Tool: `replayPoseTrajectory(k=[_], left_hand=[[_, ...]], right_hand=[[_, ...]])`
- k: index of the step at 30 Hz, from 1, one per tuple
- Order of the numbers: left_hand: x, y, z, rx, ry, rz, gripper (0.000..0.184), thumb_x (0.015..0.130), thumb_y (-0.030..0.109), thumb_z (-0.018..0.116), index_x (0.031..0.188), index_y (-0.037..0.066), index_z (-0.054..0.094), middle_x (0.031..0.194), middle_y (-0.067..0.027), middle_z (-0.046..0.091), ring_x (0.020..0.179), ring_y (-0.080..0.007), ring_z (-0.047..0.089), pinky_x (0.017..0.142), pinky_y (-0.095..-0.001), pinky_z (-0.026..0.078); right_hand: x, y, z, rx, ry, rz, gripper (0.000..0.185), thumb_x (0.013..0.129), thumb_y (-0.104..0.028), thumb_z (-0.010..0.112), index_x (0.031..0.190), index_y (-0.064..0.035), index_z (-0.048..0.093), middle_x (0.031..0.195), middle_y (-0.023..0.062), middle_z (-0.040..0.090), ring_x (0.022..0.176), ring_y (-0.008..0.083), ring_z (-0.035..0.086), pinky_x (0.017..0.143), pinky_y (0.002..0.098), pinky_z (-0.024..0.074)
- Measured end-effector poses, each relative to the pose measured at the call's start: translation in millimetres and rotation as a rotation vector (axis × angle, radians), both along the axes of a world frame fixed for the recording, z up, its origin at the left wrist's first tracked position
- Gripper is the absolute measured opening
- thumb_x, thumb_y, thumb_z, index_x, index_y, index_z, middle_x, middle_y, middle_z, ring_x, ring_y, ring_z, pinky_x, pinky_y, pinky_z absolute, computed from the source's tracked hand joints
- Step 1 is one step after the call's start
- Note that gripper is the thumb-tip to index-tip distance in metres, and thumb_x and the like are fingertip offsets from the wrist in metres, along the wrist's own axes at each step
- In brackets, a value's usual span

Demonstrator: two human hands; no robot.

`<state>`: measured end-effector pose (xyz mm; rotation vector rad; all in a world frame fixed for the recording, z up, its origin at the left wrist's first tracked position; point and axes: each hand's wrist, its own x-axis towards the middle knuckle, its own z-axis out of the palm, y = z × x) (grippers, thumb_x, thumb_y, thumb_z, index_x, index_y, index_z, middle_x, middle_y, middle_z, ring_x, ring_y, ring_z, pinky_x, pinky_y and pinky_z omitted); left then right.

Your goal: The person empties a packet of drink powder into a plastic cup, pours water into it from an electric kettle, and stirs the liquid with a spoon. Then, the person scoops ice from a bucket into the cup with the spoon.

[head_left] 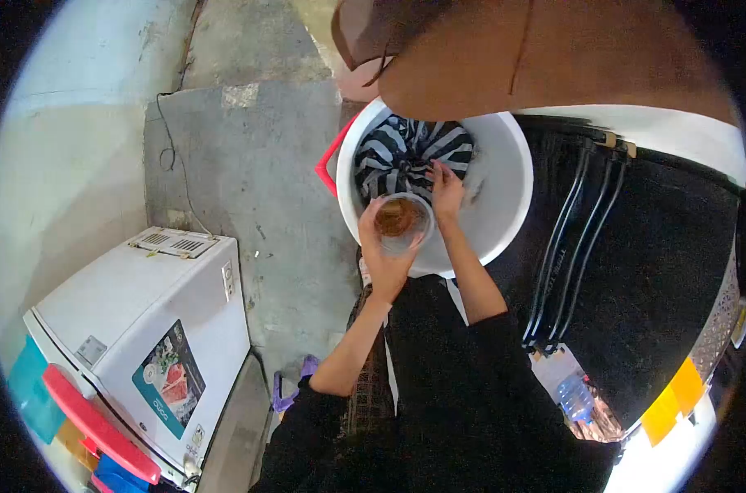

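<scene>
My left hand [383, 261] is wrapped round a clear round plastic tub [404, 223] with something brown in its bottom. The tub is held over the near rim of a large white basin [514, 189]. Inside the basin lies a black-and-white striped bag [381, 156], gathered in folds towards its middle. My right hand [447, 191] is over the near right side of this bag, fingers curled together. Whether they pinch the bag or some small thing cannot be made out.
A red stool edge [330, 164] sticks out left of the basin. To the right is a black surface [619, 271] with metal rods [582, 238] and a clear bottle [576, 398]. A white chest freezer [155, 329] stands at left. Brown cloth [570, 57] hangs in front.
</scene>
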<state>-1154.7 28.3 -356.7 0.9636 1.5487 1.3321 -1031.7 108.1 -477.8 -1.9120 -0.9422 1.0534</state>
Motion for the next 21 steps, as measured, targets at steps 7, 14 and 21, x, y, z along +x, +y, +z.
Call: replayPoseTrajectory(k=[7, 14, 21], left_hand=[[-4, 0, 2, -0.029, 0.087, -0.018, 0.085, 0.061, 0.003, 0.081, 0.132, 0.003, 0.034, 0.133, -0.0118, 0.038, 0.124, -0.025, 0.04, 0.106, -0.0383, 0.032], [-1, 5, 3, -0.004, 0.112, -0.066, 0.085, 0.062, 0.004, 0.08, 0.133, 0.003, 0.033, 0.132, -0.0118, 0.038, 0.124, -0.025, 0.04, 0.106, -0.038, 0.032], [10, 3, 3, 0.01, 0.073, 0.0, 0.076, 0.064, 0.009, 0.078, 0.129, 0.002, 0.04, 0.129, -0.0151, 0.042, 0.123, -0.0316, 0.04, 0.105, -0.0386, 0.031]], right_hand=[[-13, -6, -54, -0.019, 0.001, 0.228, 0.037, 0.093, -0.036, 0.052, 0.107, -0.0048, 0.066, 0.087, 0.0117, 0.069, 0.074, 0.0165, 0.066, 0.069, 0.03, 0.0488], [4, -5, -35, -0.183, 0.359, 0.103, 0.042, 0.092, -0.037, 0.055, 0.105, 0.0016, 0.064, 0.087, 0.0105, 0.069, 0.08, 0.0167, 0.067, 0.066, 0.0258, 0.0495], [32, -15, -8, -0.231, 0.572, -0.165, 0.042, 0.089, -0.037, 0.059, 0.108, 0.0008, 0.06, 0.1, 0.0128, 0.066, 0.091, 0.0172, 0.064, 0.076, 0.0272, 0.0511]])
